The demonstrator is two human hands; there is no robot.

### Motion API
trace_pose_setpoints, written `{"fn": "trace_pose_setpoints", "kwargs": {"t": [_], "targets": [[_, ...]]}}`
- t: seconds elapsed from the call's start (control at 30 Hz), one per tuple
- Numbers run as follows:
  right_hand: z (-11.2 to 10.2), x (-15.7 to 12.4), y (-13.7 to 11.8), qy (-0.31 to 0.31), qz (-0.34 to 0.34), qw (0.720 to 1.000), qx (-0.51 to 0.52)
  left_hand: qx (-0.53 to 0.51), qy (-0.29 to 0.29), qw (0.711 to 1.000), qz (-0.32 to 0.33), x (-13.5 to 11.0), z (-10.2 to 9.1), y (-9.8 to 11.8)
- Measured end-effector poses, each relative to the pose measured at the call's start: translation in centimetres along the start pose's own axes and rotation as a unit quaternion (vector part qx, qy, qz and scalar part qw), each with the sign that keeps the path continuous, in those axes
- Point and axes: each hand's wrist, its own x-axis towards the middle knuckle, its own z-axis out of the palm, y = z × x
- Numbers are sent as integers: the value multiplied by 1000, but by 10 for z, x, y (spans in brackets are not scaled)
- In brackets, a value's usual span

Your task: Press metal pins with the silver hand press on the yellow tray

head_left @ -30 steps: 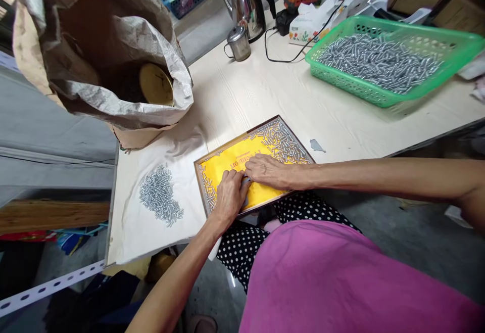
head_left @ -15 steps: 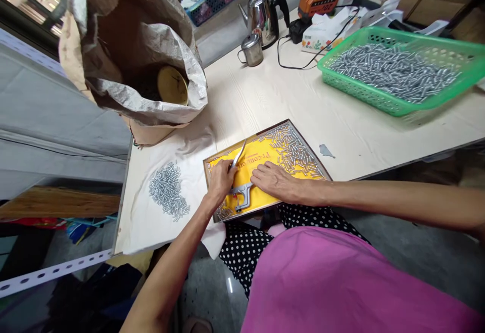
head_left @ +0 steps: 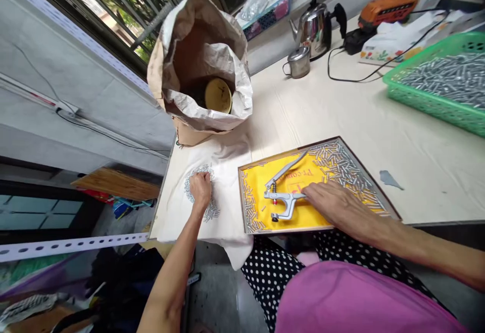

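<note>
My left hand [head_left: 200,189], its fingers closed, is over a pile of small silvery metal pins [head_left: 210,211] on a white cloth [head_left: 231,206]. Whatever those fingers hold, if anything, is hidden. My right hand [head_left: 329,200] is wrapped round one grip of grey metal hand-press pliers [head_left: 290,204]. The pliers' other handle slants up and away, and a spring and a red tip show at the jaw. Beneath them is a shallow tray [head_left: 270,161] with a yellow bottom. Small metal pins [head_left: 343,169] crowd its right end, and more [head_left: 249,206] line its left side.
A large paper sack [head_left: 204,126] with a yellow round container [head_left: 219,95] inside stands behind the cloth. Farther back are a steel kettle [head_left: 314,30], a lidded metal cup [head_left: 298,62] and an orange device [head_left: 388,9]. A green basket [head_left: 424,103] of metal pins is at right.
My left hand has left the pliers and moved left to the pin pile. My right hand keeps hold of the pliers, whose handle now stands wider apart. The view has shifted left.
</note>
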Motion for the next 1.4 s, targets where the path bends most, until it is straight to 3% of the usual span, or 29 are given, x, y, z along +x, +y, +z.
{"fn": "trace_pose_setpoints", "kwargs": {"t": [0.1,0.23,0.4,0.5,0.63,0.73,0.77,0.87,0.93,1.03,1.17,1.4], "targets": [[6,-12,-9,17,16,1000,3,10,8,1000,0,24,10,-4],[19,-22,-16,50,27,998,-20,17,0,1000,24,55,23,7],[22,-21,-19,31,56,998,-26,16,-24,999,37,76,33,16],[16,-18,-21,6,66,998,-19,5,-31,999,23,80,31,18],[7,-13,-19,-29,60,998,0,-24,-38,999,15,76,13,24],[3,-6,-10,-50,43,998,-15,-106,-65,992,27,46,-8,39],[2,-3,-7,-52,37,998,-28,-208,-86,974,26,29,-14,45],[-3,5,0,-65,14,996,-51,-437,-230,869,18,-39,-30,69],[-7,10,1,-74,0,996,-58,-481,-312,819,-17,-84,-34,84],[-11,14,0,-75,-14,995,-63,-514,-365,772,-77,-131,-30,100],[-8,18,-1,-94,-21,993,-61,-512,-369,766,-118,-152,-18,106],[7,24,2,-107,-3,993,-50,-490,-375,776,-133,-154,-13,108]]}}
